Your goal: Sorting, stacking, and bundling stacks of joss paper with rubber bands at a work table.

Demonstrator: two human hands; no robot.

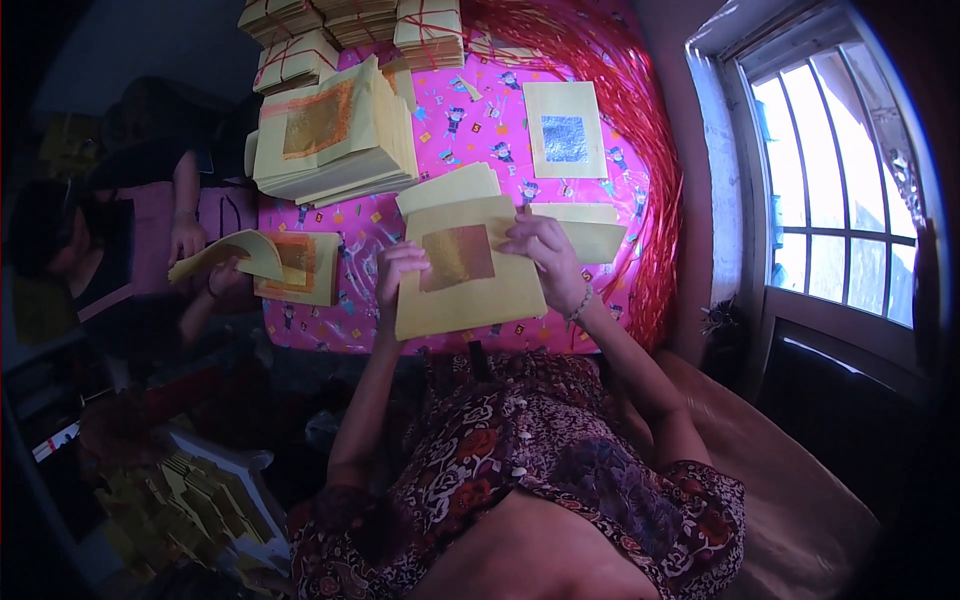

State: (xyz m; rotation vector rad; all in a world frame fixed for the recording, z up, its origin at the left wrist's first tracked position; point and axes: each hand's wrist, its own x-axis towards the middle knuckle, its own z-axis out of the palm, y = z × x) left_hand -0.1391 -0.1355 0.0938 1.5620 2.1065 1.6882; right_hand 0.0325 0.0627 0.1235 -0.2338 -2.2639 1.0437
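Between my two hands is a stack of yellow joss paper (470, 308) with a gold foil square on its top sheet. My left hand (400, 272) grips the left edge, fingers over the top face. At the upper right corner my right hand (545, 255) pinches the stack; a bracelet circles that wrist. The stack is held tilted above the pink patterned tablecloth (452, 150). Partly hidden behind it, plain yellow sheets (450, 188) lie on the cloth, and more yellow sheets (590, 232) lie beside my right hand.
A thick pile of gold-foil joss paper (335, 135) stands at the left, with red-tied bundles (297, 62) behind. One silver-foil sheet (564, 130) lies at the far right. Red strands (655, 200) line the right edge. At the left, a co-worker's hand (228, 275) handles another stack (310, 270).
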